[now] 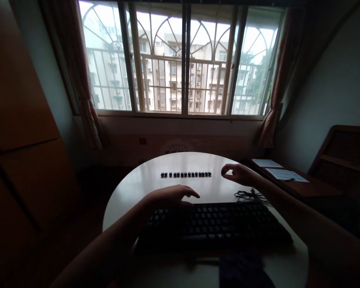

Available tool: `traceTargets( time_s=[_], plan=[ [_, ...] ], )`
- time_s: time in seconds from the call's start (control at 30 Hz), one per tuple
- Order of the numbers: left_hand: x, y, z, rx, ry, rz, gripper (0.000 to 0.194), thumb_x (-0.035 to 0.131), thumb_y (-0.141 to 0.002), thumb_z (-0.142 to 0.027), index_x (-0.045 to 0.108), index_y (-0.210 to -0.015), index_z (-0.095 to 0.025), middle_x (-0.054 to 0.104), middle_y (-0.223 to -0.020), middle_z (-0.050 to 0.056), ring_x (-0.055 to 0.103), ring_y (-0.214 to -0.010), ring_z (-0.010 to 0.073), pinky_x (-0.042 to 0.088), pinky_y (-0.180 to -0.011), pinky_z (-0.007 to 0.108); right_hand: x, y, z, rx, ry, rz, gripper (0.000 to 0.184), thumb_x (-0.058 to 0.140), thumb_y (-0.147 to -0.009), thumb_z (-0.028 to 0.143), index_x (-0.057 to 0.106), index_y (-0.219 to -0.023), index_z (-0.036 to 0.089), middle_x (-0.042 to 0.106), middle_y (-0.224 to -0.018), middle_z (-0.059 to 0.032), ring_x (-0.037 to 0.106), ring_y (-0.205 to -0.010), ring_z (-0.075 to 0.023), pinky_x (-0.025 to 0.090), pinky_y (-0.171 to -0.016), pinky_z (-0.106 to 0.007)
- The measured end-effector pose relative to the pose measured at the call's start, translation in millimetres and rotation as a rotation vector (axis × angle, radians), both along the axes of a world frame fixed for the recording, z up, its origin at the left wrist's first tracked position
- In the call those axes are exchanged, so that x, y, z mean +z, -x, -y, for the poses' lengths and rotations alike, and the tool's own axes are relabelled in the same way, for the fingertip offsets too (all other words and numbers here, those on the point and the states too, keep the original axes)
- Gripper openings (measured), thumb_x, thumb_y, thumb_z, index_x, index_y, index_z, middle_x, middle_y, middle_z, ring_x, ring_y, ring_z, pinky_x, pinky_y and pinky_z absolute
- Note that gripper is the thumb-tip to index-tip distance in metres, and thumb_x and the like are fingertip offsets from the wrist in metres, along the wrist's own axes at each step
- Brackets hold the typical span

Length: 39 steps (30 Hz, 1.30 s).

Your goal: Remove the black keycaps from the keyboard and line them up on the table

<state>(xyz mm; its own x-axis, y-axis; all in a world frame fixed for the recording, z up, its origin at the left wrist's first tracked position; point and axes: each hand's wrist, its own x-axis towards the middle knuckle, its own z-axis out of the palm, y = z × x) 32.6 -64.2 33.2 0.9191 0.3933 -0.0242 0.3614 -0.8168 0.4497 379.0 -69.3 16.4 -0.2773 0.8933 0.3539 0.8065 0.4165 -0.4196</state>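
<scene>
A black keyboard lies on the white round table. Beyond it, several small black keycaps form a straight row. My left hand hovers over the keyboard's far left part, its index finger and thumb apart and nothing between them. To the right of the row's end, my right hand is closed in a pinch on a small dark keycap, largely covered by the fingertips.
A coiled black cable rests behind the keyboard's right end. Near the table's front edge is a dark purple cloth-like thing. On the right, a brown side table bears paper sheets and a pen. A window stands ahead.
</scene>
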Motion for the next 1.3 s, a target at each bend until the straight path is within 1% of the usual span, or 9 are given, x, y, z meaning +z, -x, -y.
traceTargets(
  time_s=[0.03,0.1,0.23,0.3,0.4,0.57,0.9,1.07,1.3],
  plan=[
    [0.9,2.8,-3.3,0.043,-0.017,-0.011,0.044,0.065,-0.086,-0.032,0.061,-0.129,-0.023,0.063,-0.128,0.010,0.061,-0.112,0.0231,0.047,-0.092,0.031,-3.1,-1.0,-15.2,-0.016,0.042,0.008,0.020,0.064,-0.083,0.030,0.071,-0.097,0.018,0.072,-0.091,-0.0038,0.060,-0.070,-0.0136,0.046,-0.067,-0.023],
    [2.3,7.3,-9.2,0.129,-0.030,-0.060,0.041,0.063,-0.087,-0.033,0.063,-0.126,-0.021,0.068,-0.116,0.009,0.065,-0.101,0.0214,0.049,-0.084,0.028,-11.1,-1.5,-45.8,-0.047,0.103,0.021,0.016,0.068,-0.078,0.023,0.072,-0.092,0.017,0.072,-0.088,-0.0049,0.062,-0.075,-0.0156,0.047,-0.069,-0.024],
    [4.0,11.2,-14.4,0.229,-0.013,-0.219,0.037,0.058,-0.087,-0.036,0.067,-0.121,-0.022,0.071,-0.091,0.004,0.066,-0.077,0.0181,0.048,-0.068,0.025,-28.3,-3.3,-98.5,-0.124,0.235,0.017,0.015,0.070,-0.076,0.018,0.073,-0.090,0.013,0.072,-0.085,-0.0064,0.059,-0.056,-0.0108,0.046,-0.055,-0.021],
    [4.7,11.8,-14.2,0.244,0.012,-0.268,0.038,0.058,-0.086,-0.038,0.068,-0.119,-0.023,0.071,-0.090,0.004,0.065,-0.076,0.0182,0.047,-0.066,0.025,-35.0,-5.9,-117.2,-0.152,0.299,-0.001,0.017,0.070,-0.077,0.018,0.073,-0.092,0.013,0.073,-0.087,-0.0066,0.057,-0.048,-0.0075,0.045,-0.049,-0.019],
    [5.8,12.1,-13.3,0.246,0.043,-0.302,0.037,0.058,-0.085,-0.040,0.069,-0.116,-0.024,0.072,-0.094,0.004,0.065,-0.080,0.0190,0.047,-0.067,0.025,-43.8,-9.8,-134.8,-0.159,0.389,-0.033,0.018,0.072,-0.077,0.019,0.072,-0.094,0.013,0.074,-0.088,-0.0064,0.059,-0.045,-0.0067,0.047,-0.047,-0.018],
    [5.8,11.9,-14.3,0.250,0.074,-0.326,0.036,0.058,-0.083,-0.041,0.070,-0.114,-0.026,0.072,-0.096,0.004,0.065,-0.083,0.0204,0.048,-0.069,0.026,-57.5,-13.7,-144.6,-0.184,0.472,-0.080,0.023,0.073,-0.078,0.021,0.073,-0.099,0.014,0.074,-0.081,-0.0059,0.066,-0.052,-0.0106,0.049,-0.049,-0.017],
    [2.3,11.0,-18.2,0.266,0.107,-0.346,0.038,0.058,-0.082,-0.042,0.068,-0.115,-0.027,0.070,-0.095,0.004,0.064,-0.082,0.0201,0.048,-0.068,0.026,-68.2,-18.2,-151.3,-0.238,0.479,-0.088,0.026,0.074,-0.078,0.024,0.074,-0.103,0.017,0.072,-0.074,-0.0023,0.061,-0.051,-0.0093,0.048,-0.051,-0.018],
    [1.7,10.5,-17.7,0.273,0.075,-0.360,0.037,0.057,-0.083,-0.042,0.068,-0.115,-0.027,0.070,-0.094,0.004,0.064,-0.081,0.0202,0.049,-0.070,0.028,-68.8,-13.9,-150.2,-0.256,0.457,-0.074,0.031,0.075,-0.077,0.023,0.073,-0.108,0.019,0.072,-0.078,-0.0024,0.058,-0.049,-0.0074,0.046,-0.050,-0.017],
    [-1.9,10.1,-19.0,0.254,0.071,-0.343,0.038,0.057,-0.083,-0.043,0.067,-0.115,-0.025,0.069,-0.091,0.003,0.063,-0.079,0.0191,0.048,-0.071,0.027,-60.0,-10.8,-141.0,-0.250,0.489,-0.078,0.032,0.077,-0.076,0.022,0.073,-0.107,0.017,0.072,-0.078,-0.0028,0.058,-0.048,-0.0076,0.045,-0.049,-0.017]
  ],
)
